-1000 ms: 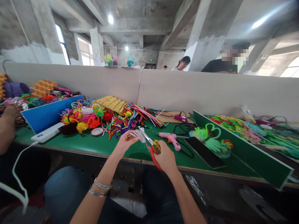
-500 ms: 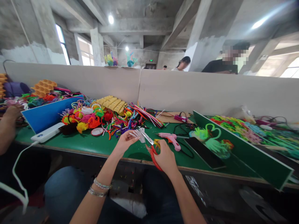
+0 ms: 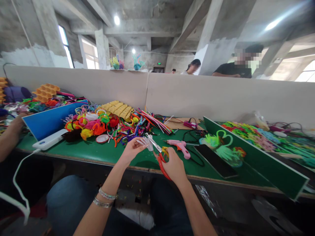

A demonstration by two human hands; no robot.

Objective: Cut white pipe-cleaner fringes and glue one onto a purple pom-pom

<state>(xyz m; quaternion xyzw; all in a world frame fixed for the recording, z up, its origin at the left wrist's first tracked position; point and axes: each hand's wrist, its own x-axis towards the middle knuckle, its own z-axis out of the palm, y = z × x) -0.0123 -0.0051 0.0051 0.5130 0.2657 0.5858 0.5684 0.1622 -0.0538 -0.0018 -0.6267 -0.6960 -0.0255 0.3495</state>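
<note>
Though hands (image 3: 133, 150) (image 3: 174, 166) steady, co-worker's forearm (image 3: 11, 136) rightward

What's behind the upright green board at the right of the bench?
Past the dark green flat board lies a pile of fuzzy stems in pink, yellow, blue and green. Whatever sits low against its far side is covered.

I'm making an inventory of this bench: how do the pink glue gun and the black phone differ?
The glue gun is pink; the phone is black. The glue gun has an angled handle and narrow nozzle; the phone is a flat slab. The glue gun is nearer the right hand than the phone. Both lie on the green table.
</note>
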